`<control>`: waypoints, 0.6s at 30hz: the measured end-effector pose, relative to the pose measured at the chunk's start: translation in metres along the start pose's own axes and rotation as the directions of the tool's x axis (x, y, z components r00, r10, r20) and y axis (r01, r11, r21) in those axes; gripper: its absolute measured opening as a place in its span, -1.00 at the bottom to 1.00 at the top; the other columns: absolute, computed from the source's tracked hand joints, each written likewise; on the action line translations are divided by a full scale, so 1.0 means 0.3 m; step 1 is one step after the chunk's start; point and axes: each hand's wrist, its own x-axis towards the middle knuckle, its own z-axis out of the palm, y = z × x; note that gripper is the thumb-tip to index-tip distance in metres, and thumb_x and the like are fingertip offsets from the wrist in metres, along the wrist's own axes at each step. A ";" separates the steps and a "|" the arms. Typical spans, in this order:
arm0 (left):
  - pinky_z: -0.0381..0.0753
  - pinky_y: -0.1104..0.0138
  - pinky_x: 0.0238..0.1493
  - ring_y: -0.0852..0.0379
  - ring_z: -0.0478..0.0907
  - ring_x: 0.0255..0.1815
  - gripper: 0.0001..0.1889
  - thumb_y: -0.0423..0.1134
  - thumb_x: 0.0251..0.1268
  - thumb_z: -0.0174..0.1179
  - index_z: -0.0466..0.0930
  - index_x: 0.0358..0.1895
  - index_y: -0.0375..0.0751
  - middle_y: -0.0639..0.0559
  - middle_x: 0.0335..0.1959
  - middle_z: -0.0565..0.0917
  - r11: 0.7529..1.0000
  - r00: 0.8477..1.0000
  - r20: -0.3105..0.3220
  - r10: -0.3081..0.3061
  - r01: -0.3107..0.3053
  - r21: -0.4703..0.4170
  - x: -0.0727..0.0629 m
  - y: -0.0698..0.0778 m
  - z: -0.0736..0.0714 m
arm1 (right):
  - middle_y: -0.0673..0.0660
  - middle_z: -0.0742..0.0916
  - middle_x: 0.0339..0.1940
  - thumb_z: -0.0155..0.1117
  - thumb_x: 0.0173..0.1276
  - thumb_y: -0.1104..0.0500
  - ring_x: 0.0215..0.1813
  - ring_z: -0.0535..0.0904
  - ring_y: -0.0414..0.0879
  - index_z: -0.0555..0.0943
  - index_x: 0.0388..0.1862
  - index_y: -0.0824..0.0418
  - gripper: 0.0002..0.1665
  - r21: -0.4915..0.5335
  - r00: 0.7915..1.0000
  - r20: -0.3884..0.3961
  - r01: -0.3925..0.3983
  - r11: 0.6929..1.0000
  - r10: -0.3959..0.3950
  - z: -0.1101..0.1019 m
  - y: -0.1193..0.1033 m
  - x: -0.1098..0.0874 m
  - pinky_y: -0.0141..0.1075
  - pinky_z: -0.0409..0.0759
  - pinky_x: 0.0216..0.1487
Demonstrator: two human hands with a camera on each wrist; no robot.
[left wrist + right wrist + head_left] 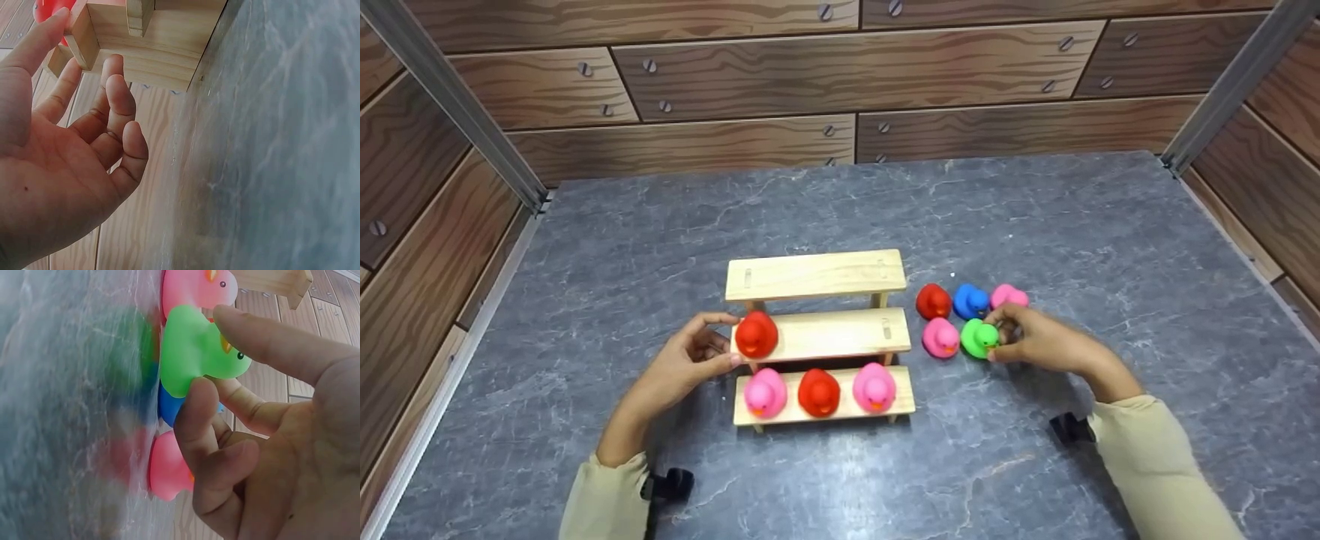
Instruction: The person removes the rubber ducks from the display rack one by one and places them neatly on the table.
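A three-step wooden stand (817, 332) stands on the table. My left hand (684, 360) holds the left end of its middle step between thumb and index finger, the other fingers loosely bent. Beside these fingertips a red rubber duck (756, 335) sits on that step. At the right, my right hand (1039, 341) has its thumb and fingers about the head of a green rubber duck (183, 354), which rests on the table. Close around it are a pink duck (940, 338), a blue duck (971, 301), another red duck (934, 301) and a partly covered pink duck (1009, 295).
On the lowest step sit a pink duck (765, 393), a red duck (819, 393) and a second pink duck (874, 388). The top step (816, 276) is bare wood. Wood-patterned panels (855, 71) enclose the grey marbled table (660, 225).
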 end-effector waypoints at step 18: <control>0.49 0.44 -0.31 0.21 0.52 -0.33 -0.47 -0.35 0.18 0.31 0.36 0.22 -0.32 0.01 -0.27 0.59 1.000 1.000 0.014 0.023 -0.022 -0.008 0.003 0.001 0.000 | 0.14 0.55 -0.30 0.38 0.17 0.28 -0.28 0.41 -0.13 0.43 0.04 0.47 -0.49 -0.003 1.000 -0.008 -0.004 1.000 0.004 -0.002 0.003 0.002 -0.43 0.46 -0.37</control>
